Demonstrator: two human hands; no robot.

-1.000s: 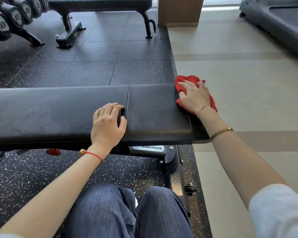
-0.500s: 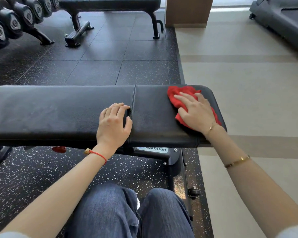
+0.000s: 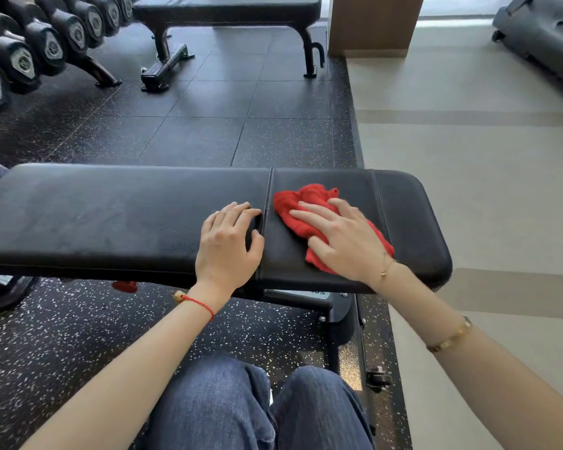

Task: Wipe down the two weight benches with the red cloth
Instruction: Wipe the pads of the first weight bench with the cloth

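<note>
Fingers (image 3: 309,213) of the right hand (image 3: 345,241) were spread flat and straight, pressing the cloth (image 3: 306,198) down on the short seat pad of the near bench (image 3: 111,216). Nothing pinched, just palm and fingers on top, with the red bunched up at the hand's 11 o'clock and a bit poking out at 4 by the wrist. The left hand (image 3: 228,245) lay flat too, fingers together and lightly bent, thumb out, tips right at the seam between the two pads, holding nothing. Looked like it was just steadying.

So my read: mid-wipe on the first bench, working the seat pad. The long pad stretching off to 9 o'clock would still need passes, I'd guess, and the left hand sits right in that lane, so it'd have to lift or slide before the cloth crosses the seam.

Room-wise: the rounded end of the pad was off at 3 o'clock from the cloth, with bare vinyl in between, and the near and far edges were both close. Easy to run the cloth off the front lip. The far bench (image 3: 228,9) sat up at 12 across open rubber floor, with the dumbbells (image 3: 46,43) at 10. Knees were tucked under the near edge at 6.
</note>
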